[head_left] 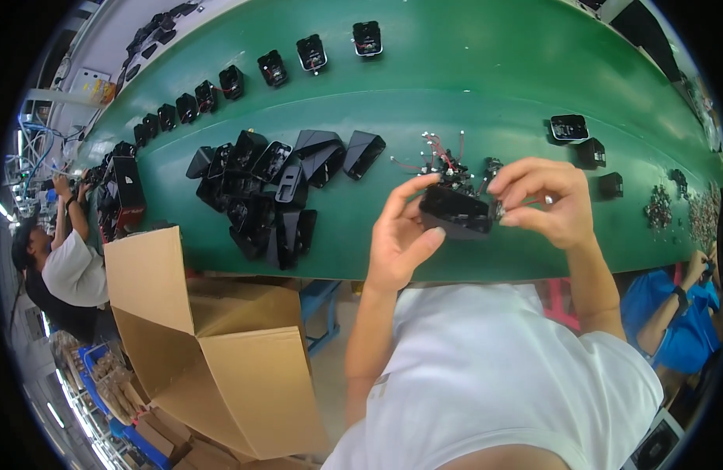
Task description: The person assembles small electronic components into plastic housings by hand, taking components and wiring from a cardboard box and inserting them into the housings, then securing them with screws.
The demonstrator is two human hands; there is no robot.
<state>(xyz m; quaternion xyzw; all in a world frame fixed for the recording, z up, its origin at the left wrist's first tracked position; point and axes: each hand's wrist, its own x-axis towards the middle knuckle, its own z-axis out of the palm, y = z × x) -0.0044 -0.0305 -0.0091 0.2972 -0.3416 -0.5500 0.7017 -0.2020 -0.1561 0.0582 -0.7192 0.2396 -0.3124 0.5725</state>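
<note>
- While both hands hover over the green table, the left hand grips a black housing between thumb and fingers.
- Right hand pinches its right end.
- Black housings pile far left.

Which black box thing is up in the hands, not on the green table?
The black housing held between the left hand and right hand. All the other black housings lie on the green table.

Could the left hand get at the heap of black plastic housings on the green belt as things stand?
Probably not at once: the left hand is gripping the black plastic housing together with the right hand. The heap of black plastic housings lies open on the green belt to its left, nothing between.
</note>
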